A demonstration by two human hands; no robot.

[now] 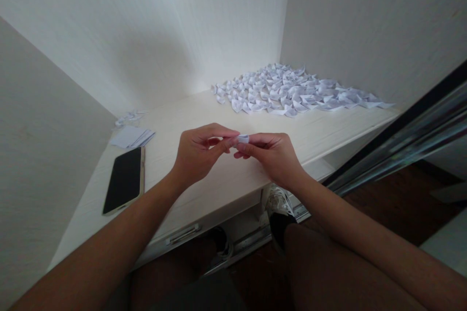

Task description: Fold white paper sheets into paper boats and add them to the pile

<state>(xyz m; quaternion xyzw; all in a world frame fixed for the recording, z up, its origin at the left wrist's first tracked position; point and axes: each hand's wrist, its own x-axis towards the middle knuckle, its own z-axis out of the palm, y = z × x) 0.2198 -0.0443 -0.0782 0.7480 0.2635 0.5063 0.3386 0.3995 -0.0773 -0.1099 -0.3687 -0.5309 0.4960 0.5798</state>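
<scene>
A small folded piece of white paper [243, 139] is pinched between my two hands, above the front part of the white shelf. My left hand [202, 150] grips its left end with thumb and fingertips. At the other end, the thumb and fingers of my right hand [272, 153] close on it. Part of the paper is hidden behind the fingertips. Behind my hands, a broad heap of folded white paper pieces [280, 90] lies in the right back corner.
A phone [125, 180] with a dark screen lies left of my left forearm. Beyond it are a stack of flat paper sheets [132, 137] and a few small paper bits [130, 118]. Walls enclose the shelf [175, 116]; a dark-edged frame [394, 133] stands at the right.
</scene>
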